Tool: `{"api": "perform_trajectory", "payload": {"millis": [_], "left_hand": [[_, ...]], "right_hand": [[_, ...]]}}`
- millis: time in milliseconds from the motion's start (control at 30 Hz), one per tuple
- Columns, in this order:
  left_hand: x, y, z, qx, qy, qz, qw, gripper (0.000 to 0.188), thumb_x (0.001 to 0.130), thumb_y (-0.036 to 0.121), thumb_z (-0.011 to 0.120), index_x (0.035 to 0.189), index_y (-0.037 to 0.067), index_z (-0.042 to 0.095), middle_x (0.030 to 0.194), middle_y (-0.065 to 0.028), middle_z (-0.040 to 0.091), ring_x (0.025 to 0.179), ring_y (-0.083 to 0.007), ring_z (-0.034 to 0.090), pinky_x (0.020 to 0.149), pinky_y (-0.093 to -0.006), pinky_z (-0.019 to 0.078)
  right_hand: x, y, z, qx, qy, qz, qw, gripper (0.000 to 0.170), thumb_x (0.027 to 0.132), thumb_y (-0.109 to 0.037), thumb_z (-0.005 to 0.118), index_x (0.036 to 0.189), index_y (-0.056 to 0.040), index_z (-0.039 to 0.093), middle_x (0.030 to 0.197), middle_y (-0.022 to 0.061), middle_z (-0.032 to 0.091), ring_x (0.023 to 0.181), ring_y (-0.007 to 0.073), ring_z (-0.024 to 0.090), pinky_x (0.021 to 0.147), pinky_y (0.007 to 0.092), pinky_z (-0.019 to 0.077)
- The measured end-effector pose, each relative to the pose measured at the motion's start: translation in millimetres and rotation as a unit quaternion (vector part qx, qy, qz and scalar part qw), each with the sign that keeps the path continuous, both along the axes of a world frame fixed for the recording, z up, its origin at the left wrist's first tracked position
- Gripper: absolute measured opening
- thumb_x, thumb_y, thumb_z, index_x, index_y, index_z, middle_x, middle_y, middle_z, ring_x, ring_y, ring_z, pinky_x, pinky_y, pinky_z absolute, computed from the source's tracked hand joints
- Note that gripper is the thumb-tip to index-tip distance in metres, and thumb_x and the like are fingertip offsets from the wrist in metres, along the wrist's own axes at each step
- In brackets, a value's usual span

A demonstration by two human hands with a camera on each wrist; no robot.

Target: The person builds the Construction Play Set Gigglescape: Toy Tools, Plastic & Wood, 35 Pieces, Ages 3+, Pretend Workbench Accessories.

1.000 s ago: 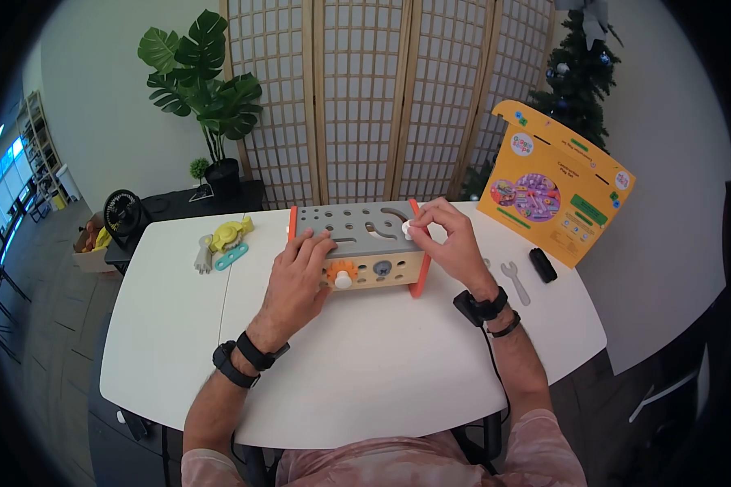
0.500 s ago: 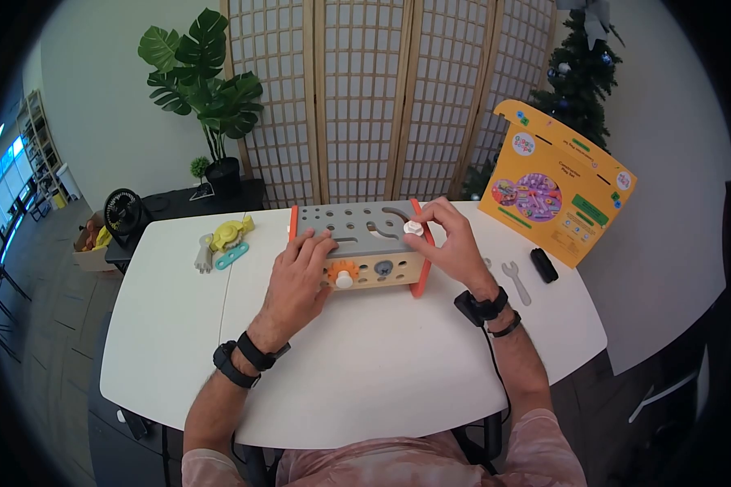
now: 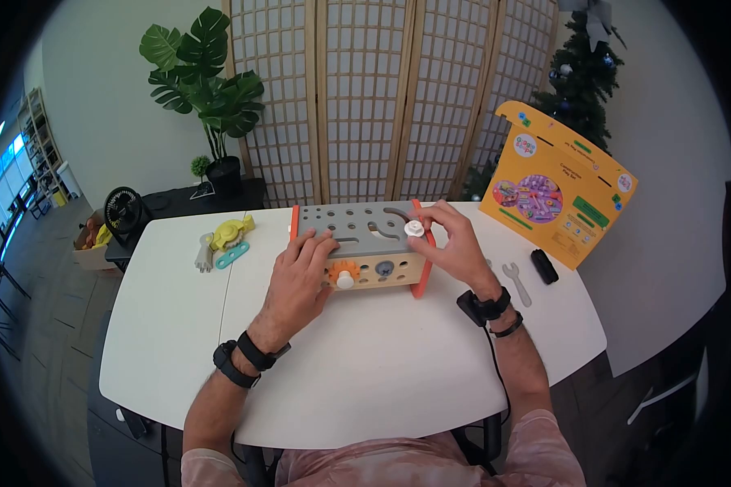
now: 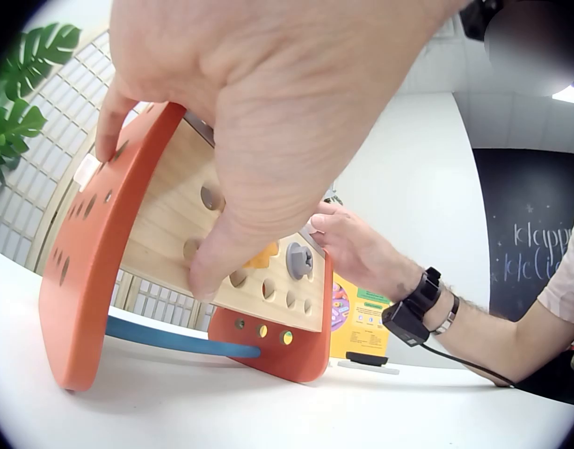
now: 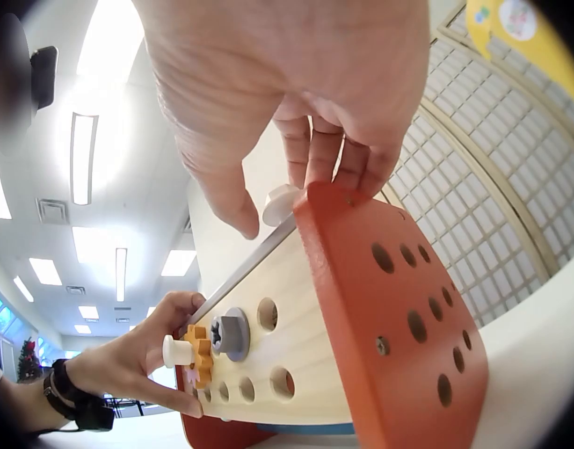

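Observation:
A toy workbench (image 3: 357,230) with a grey, hole-pierced top, wooden front and orange end panels stands on the white table. My left hand (image 3: 295,280) grips its left part, fingers over the top and thumb against the front (image 4: 203,267). A white toy bolt (image 3: 414,229) sits at the right end of the top. Around that bolt's head my right hand (image 3: 455,245) is spread; in the right wrist view the thumb (image 5: 235,210) stands apart from it. An orange gear (image 3: 343,268) with a white bolt (image 3: 345,280) and a grey bolt (image 3: 384,268) are on the front.
To the left lie a yellow toy tool (image 3: 231,231), a grey toy piece (image 3: 204,254) and a teal strip (image 3: 232,255). A grey toy wrench (image 3: 516,284) and a black case-like object (image 3: 544,266) are at right, before an upright yellow box (image 3: 577,174).
My right thumb and fingers have loosened from the white bolt, and its head now shows more fully at the right end of the top. The left hand keeps its hold on the workbench.

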State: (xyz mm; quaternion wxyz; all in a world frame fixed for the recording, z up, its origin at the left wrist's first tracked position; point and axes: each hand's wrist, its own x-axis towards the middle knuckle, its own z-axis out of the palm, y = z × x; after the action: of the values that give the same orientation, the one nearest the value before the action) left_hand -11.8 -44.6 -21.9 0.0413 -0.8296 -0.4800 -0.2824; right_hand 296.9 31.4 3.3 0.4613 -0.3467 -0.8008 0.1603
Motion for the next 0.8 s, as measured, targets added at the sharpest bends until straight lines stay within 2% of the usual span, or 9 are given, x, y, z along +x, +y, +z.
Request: {"api": "perform_trajectory", "payload": {"millis": [167, 333, 467, 533, 567, 633, 733, 800], "left_hand": [[0.3, -0.2, -0.2, 0.001, -0.003, -0.003, 1.0, 0.082, 0.072, 0.001, 0.092, 0.143, 0.008, 0.051, 0.155, -0.0137, 0.053, 0.151, -0.0413, 0.044, 0.122, -0.0495, 0.0426], [0.6, -0.3, 0.2, 0.0, -0.005, -0.002, 1.0, 0.083, 0.072, 0.001, 0.092, 0.143, 0.009, 0.051, 0.155, -0.0132, 0.053, 0.151, -0.0415, 0.044, 0.121, -0.0498, 0.0425], [0.0, 0.2, -0.6, 0.001, -0.004, 0.0, 1.0, 0.083, 0.072, 0.001, 0.093, 0.143, 0.009, 0.051, 0.155, -0.0131, 0.054, 0.15, -0.0413, 0.044, 0.121, -0.0495, 0.0427], [0.2, 0.2, -0.6, 0.005, 0.0, 0.001, 1.0, 0.083, 0.072, 0.002, 0.093, 0.143, 0.008, 0.051, 0.155, -0.0133, 0.054, 0.15, -0.0412, 0.044, 0.121, -0.0491, 0.0428], [0.4, 0.1, -0.5, 0.004, 0.0, 0.001, 1.0, 0.083, 0.072, 0.002, 0.093, 0.143, 0.008, 0.051, 0.155, -0.0133, 0.054, 0.15, -0.0412, 0.044, 0.121, -0.0491, 0.0428], [0.5, -0.1, -0.1, 0.003, -0.003, 0.0, 1.0, 0.082, 0.072, 0.002, 0.093, 0.142, 0.008, 0.051, 0.155, -0.0137, 0.054, 0.15, -0.0411, 0.044, 0.122, -0.0487, 0.0426], [0.9, 0.0, 0.7, 0.0, -0.004, 0.0, 1.0, 0.082, 0.072, 0.001, 0.093, 0.142, 0.008, 0.051, 0.154, -0.0141, 0.054, 0.15, -0.0411, 0.044, 0.122, -0.0488, 0.0423], [1.0, 0.1, 0.6, -0.001, -0.005, 0.0, 1.0, 0.081, 0.072, 0.001, 0.093, 0.142, 0.008, 0.051, 0.155, -0.0141, 0.054, 0.15, -0.041, 0.044, 0.122, -0.0489, 0.0422]], "right_hand": [[-0.2, 3.2, -1.9, 0.027, 0.001, 0.004, 1.0, 0.026, 0.084, -0.013, 0.088, 0.102, -0.0028, 0.073, 0.097, 0.0048, 0.06, 0.091, 0.0183, 0.061, 0.085, 0.0327, 0.051], [2.5, 7.5, -4.9, 0.056, 0.0, -0.008, 0.998, 0.026, 0.083, -0.013, 0.089, 0.092, -0.0051, 0.066, 0.098, 0.0056, 0.059, 0.093, 0.0207, 0.061, 0.086, 0.034, 0.0498], [8.3, 12.5, -8.5, 0.028, 0.011, 0.013, 0.999, 0.026, 0.083, -0.012, 0.088, 0.093, -0.0052, 0.065, 0.1, 0.006, 0.059, 0.096, 0.0225, 0.062, 0.093, 0.0354, 0.052], [2.2, 5.4, -2.0, -0.023, 0.072, 0.02, 0.997, 0.023, 0.084, -0.011, 0.085, 0.098, -0.0037, 0.069, 0.107, 0.0077, 0.063, 0.106, 0.0244, 0.065, 0.102, 0.0373, 0.0523], [2.3, 2.7, 0.6, -0.024, 0.073, 0.019, 0.997, 0.023, 0.084, -0.011, 0.085, 0.098, -0.0037, 0.069, 0.107, 0.0077, 0.063, 0.106, 0.0244, 0.065, 0.102, 0.0373, 0.0523], [2.3, -0.5, 4.4, 0.005, 0.002, 0.014, 1.0, 0.022, 0.086, -0.01, 0.083, 0.104, -0.0022, 0.073, 0.118, 0.009, 0.066, 0.115, 0.0252, 0.068, 0.109, 0.0382, 0.0513], [6.3, 2.8, 1.6, 0.008, -0.021, 0.019, 1.0, 0.025, 0.087, -0.01, 0.081, 0.11, -0.002, 0.076, 0.123, 0.0093, 0.068, 0.117, 0.0249, 0.069, 0.107, 0.0378, 0.0519], [8.2, 3.9, 0.9, 0.003, -0.017, 0.02, 1.0, 0.023, 0.087, -0.01, 0.082, 0.107, -0.0018, 0.075, 0.12, 0.0093, 0.068, 0.115, 0.0248, 0.069, 0.107, 0.0375, 0.052]]}}
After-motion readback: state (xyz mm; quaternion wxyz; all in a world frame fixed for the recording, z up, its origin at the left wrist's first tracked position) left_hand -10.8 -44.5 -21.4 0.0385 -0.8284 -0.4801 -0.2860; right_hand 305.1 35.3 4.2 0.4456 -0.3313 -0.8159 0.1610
